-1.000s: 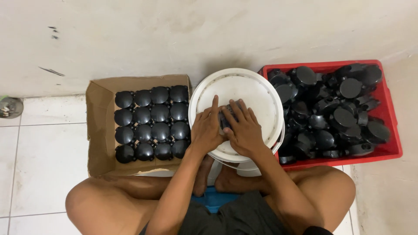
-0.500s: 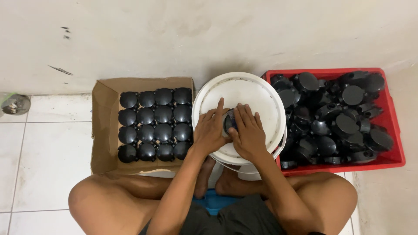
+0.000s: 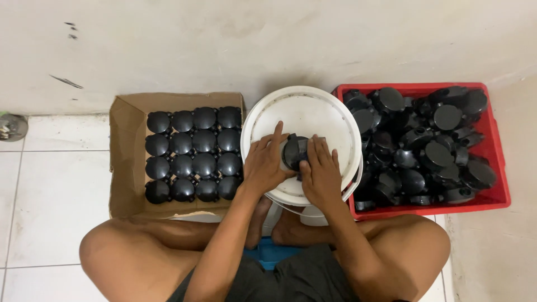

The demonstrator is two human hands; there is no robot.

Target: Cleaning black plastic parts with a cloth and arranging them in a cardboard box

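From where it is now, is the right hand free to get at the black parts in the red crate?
Probably yes. The right hand rests on a black round part atop the white bucket lid; the open red crate sits right beside it, nothing between, though that hand is occupied.

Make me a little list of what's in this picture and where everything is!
Left hand: holds the round black part
Right hand: presses on the same part
Work surface: white bucket lid
Cardboard box: on the person's left, black parts in neat rows
Red crate: on the right, black parts in a loose heap
Floor: white tiles
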